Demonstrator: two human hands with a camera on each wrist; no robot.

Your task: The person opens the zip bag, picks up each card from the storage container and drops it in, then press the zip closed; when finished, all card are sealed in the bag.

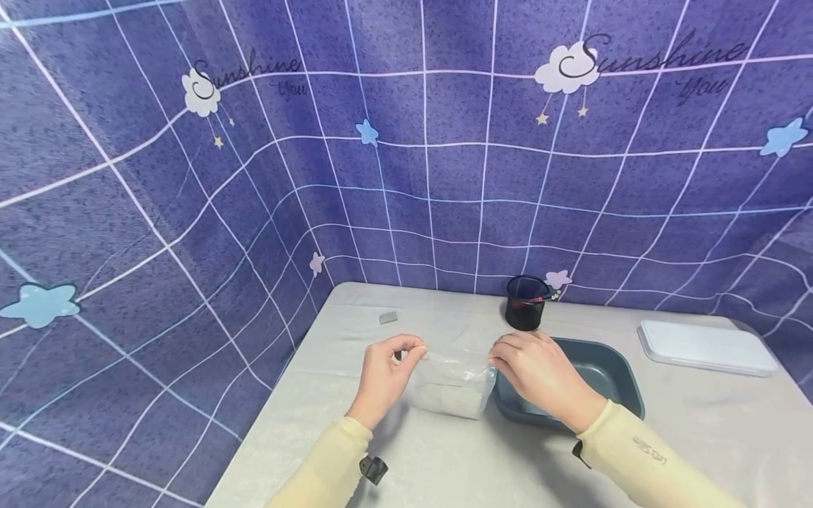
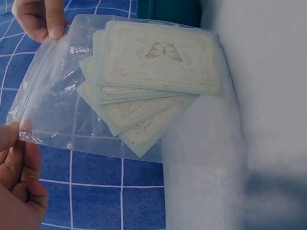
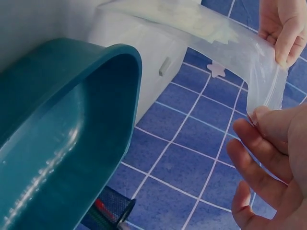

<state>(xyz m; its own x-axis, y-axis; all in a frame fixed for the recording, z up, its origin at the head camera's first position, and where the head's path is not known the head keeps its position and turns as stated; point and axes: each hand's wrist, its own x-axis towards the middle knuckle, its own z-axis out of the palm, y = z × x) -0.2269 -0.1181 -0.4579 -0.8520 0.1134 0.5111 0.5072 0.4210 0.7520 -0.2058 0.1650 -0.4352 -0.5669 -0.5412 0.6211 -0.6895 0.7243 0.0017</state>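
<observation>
Both hands hold a clear plastic zip bag (image 1: 454,363) by its top corners above the table. My left hand (image 1: 387,370) pinches the left corner between thumb and forefinger. At the opposite corner, my right hand (image 1: 540,370) pinches the plastic with its thumb and fingertips. Inside the bag lie several pale cards (image 2: 163,57) with light blue edges, fanned at one end; the top one bears a butterfly print. In the head view the cards sit at the bag's lower part. The right forearm passes over a teal basin (image 1: 619,381).
A black mesh pen cup (image 1: 524,310) holding something red stands behind the basin. Toward the back left lies a small grey block (image 1: 388,317). A flat white case (image 1: 705,347) rests at the right. Patterned blue curtains (image 1: 457,176) border the white-covered table (image 1: 305,409).
</observation>
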